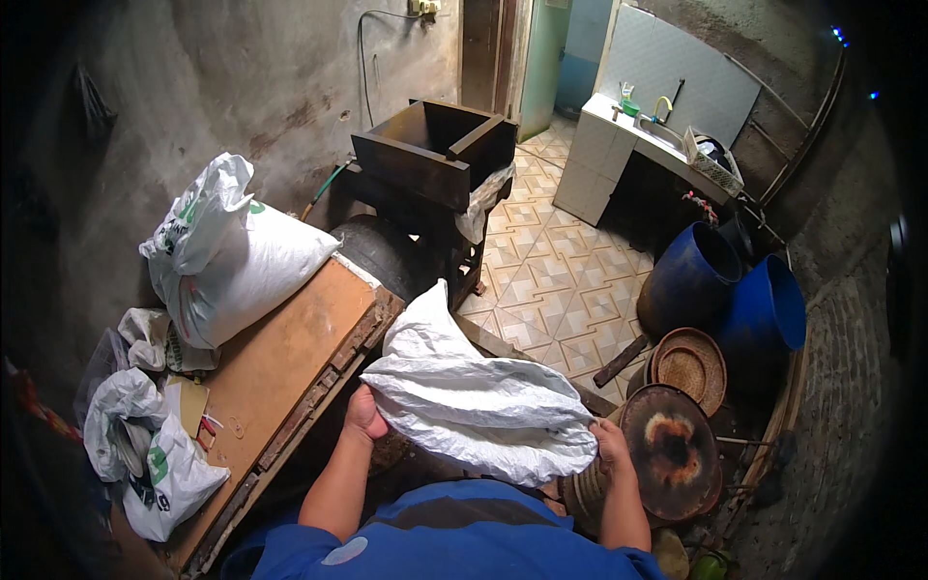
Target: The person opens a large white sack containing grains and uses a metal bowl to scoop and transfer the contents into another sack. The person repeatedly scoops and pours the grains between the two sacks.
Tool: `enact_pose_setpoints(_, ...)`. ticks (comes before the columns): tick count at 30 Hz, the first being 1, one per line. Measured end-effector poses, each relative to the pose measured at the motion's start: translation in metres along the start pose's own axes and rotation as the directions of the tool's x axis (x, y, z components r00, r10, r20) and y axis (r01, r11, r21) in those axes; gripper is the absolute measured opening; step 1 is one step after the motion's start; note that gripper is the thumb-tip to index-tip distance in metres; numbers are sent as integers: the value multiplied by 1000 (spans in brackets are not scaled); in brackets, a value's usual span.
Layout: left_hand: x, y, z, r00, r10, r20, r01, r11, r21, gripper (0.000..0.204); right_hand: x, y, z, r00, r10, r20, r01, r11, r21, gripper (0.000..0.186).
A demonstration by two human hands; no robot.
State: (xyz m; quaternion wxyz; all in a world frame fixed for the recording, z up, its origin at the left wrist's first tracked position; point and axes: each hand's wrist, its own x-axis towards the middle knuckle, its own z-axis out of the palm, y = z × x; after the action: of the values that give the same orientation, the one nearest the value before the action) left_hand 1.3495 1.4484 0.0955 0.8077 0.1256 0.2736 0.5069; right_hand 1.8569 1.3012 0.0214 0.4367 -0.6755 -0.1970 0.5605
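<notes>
A white woven sack (pixel 483 411) is stretched sideways in front of me, its mouth edge running between my two hands. My left hand (pixel 366 414) is closed on the sack's left end, near the edge of the wooden table. At the right end, my right hand (pixel 610 445) grips the rim beside a round rusty lid. The sack's far part rises in a crumpled point away from me and looks slack. What lies inside the sack, if anything, is hidden.
To the left, a wooden table (pixel 290 353) carries a full white sack (pixel 251 261) and a smaller opened sack (pixel 159 464). Ahead stands a dark hopper machine (pixel 416 159). Blue barrels (pixel 681 280), woven trays (pixel 688 367) and a rusty lid (pixel 670 452) crowd the right. A sink counter (pixel 594 164) is farther back.
</notes>
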Motion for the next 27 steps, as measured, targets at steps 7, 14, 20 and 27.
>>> enact_pose_setpoints(7,-7,-13,43,999,-48,4,47,997,55,41,-97,-115,116,664,-698,269,672,399,-624,86)
enact_pose_setpoints(14,-18,-11,86,966,-235,109,212,959,185,38,-66,-112,185,611,-606,510,767,294,-570,77)
enact_pose_setpoints(20,-26,52,39,845,-528,86,393,722,570,47,-19,-182,114,673,-8,740,294,921,-258,21)
enact_pose_setpoints(27,-13,15,32,855,518,-14,-196,347,917,88,12,-191,126,817,-200,541,185,979,83,26)
